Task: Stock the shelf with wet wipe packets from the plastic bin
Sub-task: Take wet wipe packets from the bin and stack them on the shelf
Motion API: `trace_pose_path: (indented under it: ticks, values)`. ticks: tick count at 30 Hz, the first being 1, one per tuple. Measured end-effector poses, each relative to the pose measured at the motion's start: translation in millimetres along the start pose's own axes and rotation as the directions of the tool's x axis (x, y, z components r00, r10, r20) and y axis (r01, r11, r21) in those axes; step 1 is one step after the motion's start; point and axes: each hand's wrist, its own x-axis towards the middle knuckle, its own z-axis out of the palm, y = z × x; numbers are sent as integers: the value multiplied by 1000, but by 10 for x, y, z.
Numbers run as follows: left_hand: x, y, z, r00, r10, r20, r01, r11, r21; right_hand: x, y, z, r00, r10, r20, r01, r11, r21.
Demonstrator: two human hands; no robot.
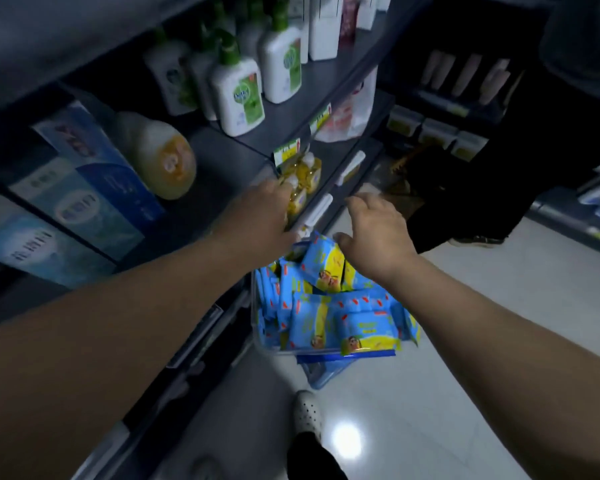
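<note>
A clear plastic bin [257, 337] stands on the floor beside the shelf unit, heaped with several blue and yellow wet wipe packets [321, 313]. My left hand [257, 213] reaches out above the bin's far left corner at the edge of a dark shelf [222, 157]; its fingertips are hidden, and I cannot tell if it holds anything. My right hand [374, 230] hovers over the far end of the bin with relaxed fingers, just above the top packet [323, 261], holding nothing.
White pump bottles with green labels [238, 95] stand on the upper shelf. Blue tissue boxes [94, 188] and an orange-capped bottle [160, 157] fill the left shelf. Small yellow bottles [303, 174] sit lower. A person in dark clothes [465, 188] stands ahead. My white shoe [307, 410] is on the tiled floor.
</note>
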Motion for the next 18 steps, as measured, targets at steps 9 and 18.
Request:
trace_pose_path:
  ticks: [9, 18]
  values:
    - [383, -207, 1069, 961, -143, 236, 163, 984, -69, 347, 383, 1028, 974, 43, 224, -76, 987, 139]
    - [687, -387, 1973, 886, -239, 396, 309, 943, -123, 689, 674, 1918, 836, 313, 450, -497, 779, 381]
